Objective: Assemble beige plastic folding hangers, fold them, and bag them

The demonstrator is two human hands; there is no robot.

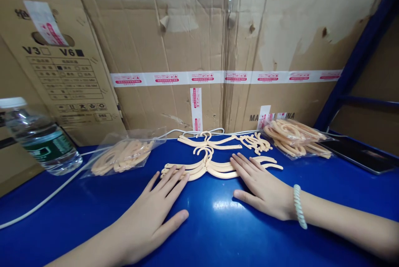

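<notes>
Resting left hand [152, 208] and right hand [264, 192] on opposite ends of overlapping cream hangers [222, 176], mid-table [212, 233], spread thumbs wide, pinched nothing, apparently to steady both sides evenly; faced another hanger cluster [226, 147] just beyond.

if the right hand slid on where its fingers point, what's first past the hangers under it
The right hand would probably meet the rear beige clothes hangers first, though it might pass over them; depth is unclear.
</notes>
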